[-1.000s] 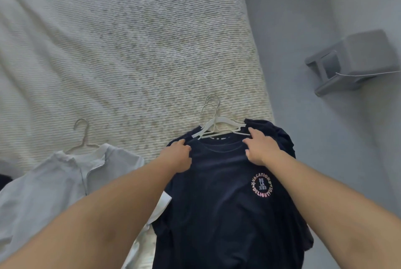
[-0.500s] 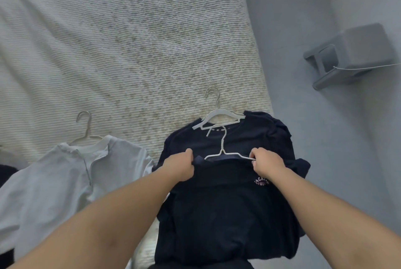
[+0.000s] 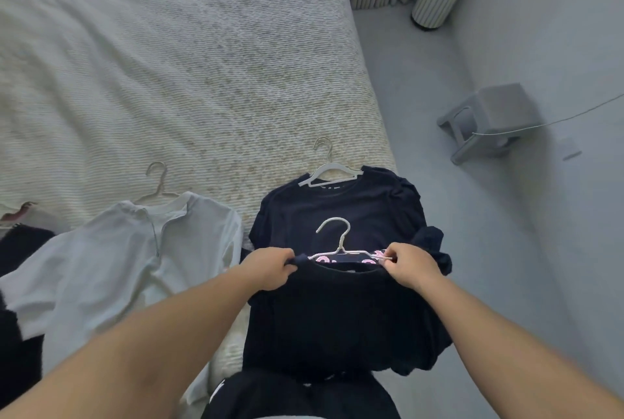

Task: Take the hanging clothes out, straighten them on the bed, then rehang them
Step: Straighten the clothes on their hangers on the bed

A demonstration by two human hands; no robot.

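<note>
Left hand [image 3: 270, 268]: grips the top shirt [image 3: 341, 314] at its left shoulder.
Right hand [image 3: 410, 265]: pinches the shirt's other shoulder and its hanger [image 3: 341, 243].
Top shirt: on another dark shirt [image 3: 337, 209], bed [image 3: 169, 64] edge at 5 o'clock.
White top [image 3: 118, 260]: at 9 o'clock of them.

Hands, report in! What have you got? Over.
Left hand and right hand each grip a shoulder of the top navy shirt, hanger inside. Second navy shirt lies underneath. Nothing blocking.

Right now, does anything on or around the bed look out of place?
Yes: the grey stool on the floor right of the bed lies tipped on its side, with a thin cord stretched across it. The clothes look merely mid-sorting.
</note>
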